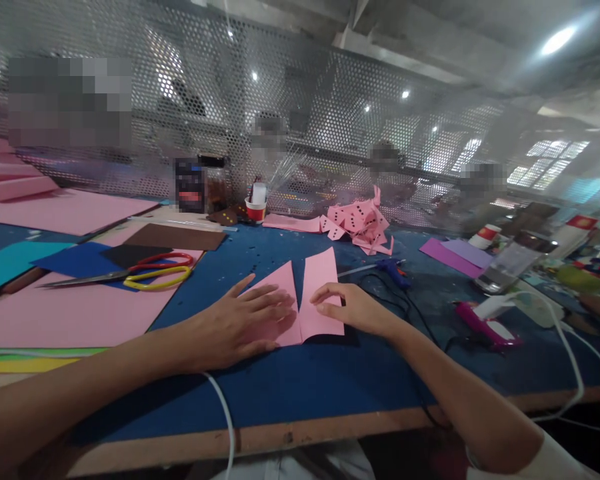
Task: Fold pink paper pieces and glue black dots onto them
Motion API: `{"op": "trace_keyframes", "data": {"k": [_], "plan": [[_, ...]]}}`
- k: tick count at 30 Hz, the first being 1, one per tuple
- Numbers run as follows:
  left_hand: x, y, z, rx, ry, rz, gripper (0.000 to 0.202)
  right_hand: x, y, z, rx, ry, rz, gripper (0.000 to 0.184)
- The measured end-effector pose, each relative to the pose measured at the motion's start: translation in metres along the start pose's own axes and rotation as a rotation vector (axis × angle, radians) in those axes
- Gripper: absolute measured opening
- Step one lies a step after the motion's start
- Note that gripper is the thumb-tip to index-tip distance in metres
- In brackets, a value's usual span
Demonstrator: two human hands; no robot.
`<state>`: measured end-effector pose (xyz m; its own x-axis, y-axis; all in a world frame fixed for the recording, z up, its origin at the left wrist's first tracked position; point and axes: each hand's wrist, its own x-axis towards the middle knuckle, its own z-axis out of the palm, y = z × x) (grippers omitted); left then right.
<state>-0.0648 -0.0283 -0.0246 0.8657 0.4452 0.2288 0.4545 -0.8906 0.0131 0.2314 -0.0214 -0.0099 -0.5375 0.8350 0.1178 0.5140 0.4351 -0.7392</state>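
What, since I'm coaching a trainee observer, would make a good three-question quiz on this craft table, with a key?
1. Fill in: the left hand lies on ____ paper.
2. Choose: which hand is nearer the blue glue gun? (a) left hand (b) right hand
3. True or false: the scissors have two blue handle loops.

Key: 1. pink; 2. b; 3. false, one is red and one yellow.

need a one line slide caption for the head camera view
Left hand and right hand on pink paper at a blue table, scissors lying to the left.
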Motion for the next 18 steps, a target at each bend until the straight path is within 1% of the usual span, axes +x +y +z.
{"op": "trace_keyframes", "data": {"k": [3,5,8,11,18], "plan": [[0.0009,0.002,0.0001,0.006,0.018,-0.003,0.058,0.0004,-0.0009,0.0012,0.001,0.02,0.0,0.017],[0.0012,0.0045,-0.0001,0.001,0.009,0.006,0.053,-0.0001,-0.0022,0.0013,0.006,0.02,0.005,0.018],[0.0014,0.0075,-0.0003,-0.01,-0.024,0.032,0.049,-0.0016,-0.0035,0.0006,0.018,-0.027,0.001,0.02],[0.0015,0.0087,-0.0001,-0.02,-0.017,0.039,0.049,-0.0026,-0.0041,0.0,0.043,-0.083,-0.021,0.02],[0.0018,0.008,0.0013,-0.015,-0.015,0.031,0.048,-0.0033,-0.0079,-0.0019,0.059,-0.133,-0.025,0.023]]}}
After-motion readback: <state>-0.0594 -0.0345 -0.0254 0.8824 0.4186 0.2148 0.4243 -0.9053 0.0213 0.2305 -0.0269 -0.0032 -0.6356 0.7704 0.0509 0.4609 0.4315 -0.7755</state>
